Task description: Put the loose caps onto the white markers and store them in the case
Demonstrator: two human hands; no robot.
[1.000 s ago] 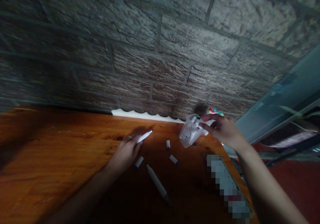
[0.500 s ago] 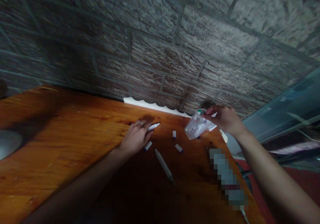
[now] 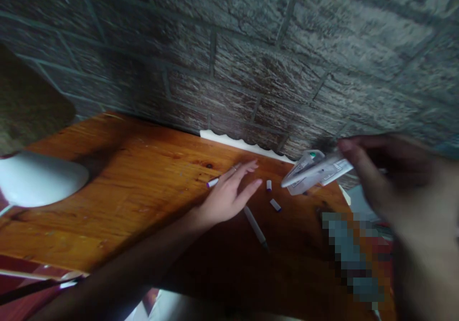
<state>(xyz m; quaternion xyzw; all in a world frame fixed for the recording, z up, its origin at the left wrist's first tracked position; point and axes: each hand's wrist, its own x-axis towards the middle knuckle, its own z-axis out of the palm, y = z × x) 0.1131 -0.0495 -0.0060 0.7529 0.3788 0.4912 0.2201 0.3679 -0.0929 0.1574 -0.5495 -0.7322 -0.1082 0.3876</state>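
Observation:
My right hand, large and blurred at the right, pinches a white marker that points left. Behind the marker stands a clear plastic container with a printed label and a green-tipped item inside. My left hand is stretched out low over the table with its fingers apart, nothing visible in it. Two short white marker caps lie to its right. Another white piece with a purple end shows at its left, partly hidden. Below the hand lies a second white marker.
The wooden table meets a stone-patterned wall. A white scalloped strip runs along the wall's foot. At the left is a white lamp-like shade. A pixelated long object lies near the right edge.
My left hand has let go of the white marker it held, and its fingers are spread. My right hand has come back from the container, now holding a white marker. The view has shifted left.

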